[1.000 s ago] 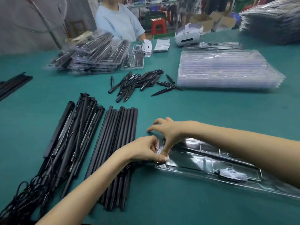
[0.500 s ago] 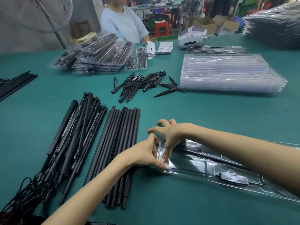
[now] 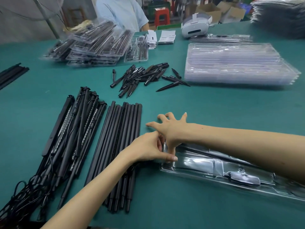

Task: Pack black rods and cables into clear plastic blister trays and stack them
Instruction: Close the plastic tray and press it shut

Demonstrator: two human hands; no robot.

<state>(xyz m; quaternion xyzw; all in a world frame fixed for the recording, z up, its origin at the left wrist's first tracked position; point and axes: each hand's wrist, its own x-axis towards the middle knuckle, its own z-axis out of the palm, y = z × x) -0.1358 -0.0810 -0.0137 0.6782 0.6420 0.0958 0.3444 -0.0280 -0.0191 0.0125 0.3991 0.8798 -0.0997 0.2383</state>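
A clear blister tray [image 3: 206,166] lies on the green table at lower right. It holds a long black rod and a small black part [image 3: 244,179]. My left hand [image 3: 148,149] pinches the tray's left end, thumb on top and fingers curled. My right hand [image 3: 171,128] reaches across above it with fingers spread, its thumb pressing down on the same end. Left of the tray lies a row of plain black rods [image 3: 122,138]; my left forearm crosses them. Further left is a pile of rods with cables [image 3: 74,138].
A heap of short black spikes [image 3: 142,76] lies mid-table. Empty clear trays [image 3: 234,63] are stacked at right, packed trays [image 3: 92,45] at back left and far right [image 3: 277,19]. A white headset [image 3: 196,27] and a seated person [image 3: 120,12] are beyond. More rods [image 3: 11,75] lie at the left edge.
My right hand's fingers have spread wider, while its thumb stays on the tray's end. My left hand keeps its pinch there. The tray has hardly moved.
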